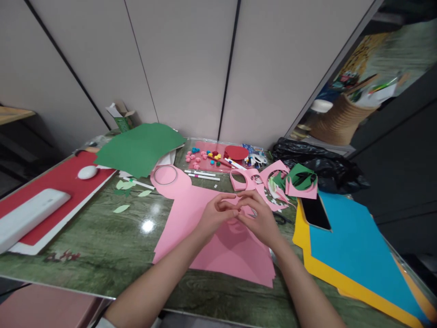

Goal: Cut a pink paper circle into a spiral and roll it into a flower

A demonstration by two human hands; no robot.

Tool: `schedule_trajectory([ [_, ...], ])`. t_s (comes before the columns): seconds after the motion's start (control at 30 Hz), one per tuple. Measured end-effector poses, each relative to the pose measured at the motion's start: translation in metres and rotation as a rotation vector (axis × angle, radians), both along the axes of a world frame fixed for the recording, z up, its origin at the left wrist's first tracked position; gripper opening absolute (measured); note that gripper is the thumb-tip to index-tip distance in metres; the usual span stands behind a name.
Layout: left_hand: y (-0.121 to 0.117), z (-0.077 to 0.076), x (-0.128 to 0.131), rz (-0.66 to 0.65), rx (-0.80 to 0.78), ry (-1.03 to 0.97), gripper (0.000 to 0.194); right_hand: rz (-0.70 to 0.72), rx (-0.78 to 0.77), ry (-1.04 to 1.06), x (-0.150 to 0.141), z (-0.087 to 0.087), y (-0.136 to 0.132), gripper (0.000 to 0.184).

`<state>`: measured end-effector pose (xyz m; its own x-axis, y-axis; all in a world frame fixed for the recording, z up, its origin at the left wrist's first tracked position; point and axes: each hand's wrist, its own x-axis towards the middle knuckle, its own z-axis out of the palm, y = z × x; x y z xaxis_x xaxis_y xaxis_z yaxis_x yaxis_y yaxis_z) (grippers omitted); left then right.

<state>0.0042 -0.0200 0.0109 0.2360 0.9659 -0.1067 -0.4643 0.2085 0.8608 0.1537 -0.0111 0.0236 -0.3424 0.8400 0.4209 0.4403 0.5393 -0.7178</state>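
Note:
My left hand [218,213] and my right hand [257,214] meet fingertip to fingertip above a stack of pink paper [218,257]. The fingers of both are curled and closed. Between them shows some pink, but I cannot make out whether it is a small piece or the paper behind. Partly hidden by my right hand, scissors with dark handles [282,218] lie on the pink paper's right side. A ring [165,175] rests on a round pink cutout [180,187] at the upper left of the stack.
Green paper [139,146], red paper [82,168] and a white box-like device [37,214] lie left. Behind are marker pens [201,175], colored pieces [196,160] and pink scraps [241,180]. A phone [316,212] and blue paper [355,246] lie right.

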Motion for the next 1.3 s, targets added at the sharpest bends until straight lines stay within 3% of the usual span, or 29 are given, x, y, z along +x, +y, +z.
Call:
schedule_trajectory([
  [0.2,0.004,0.007,-0.006,-0.057,0.029,0.107,0.041,0.059,-0.007,-0.042,0.005,0.001,0.002,0.01],
  [0.47,0.009,-0.001,-0.009,-0.072,0.078,0.234,0.042,0.154,0.026,-0.139,0.006,-0.002,0.004,0.028],
  [0.87,0.001,-0.002,-0.003,-0.071,0.024,-0.011,0.043,-0.048,0.035,0.041,-0.004,-0.007,0.001,0.009],
  [1.3,0.001,-0.002,-0.002,-0.032,0.028,-0.008,0.038,-0.022,0.032,0.024,-0.004,-0.002,-0.001,0.012],
])
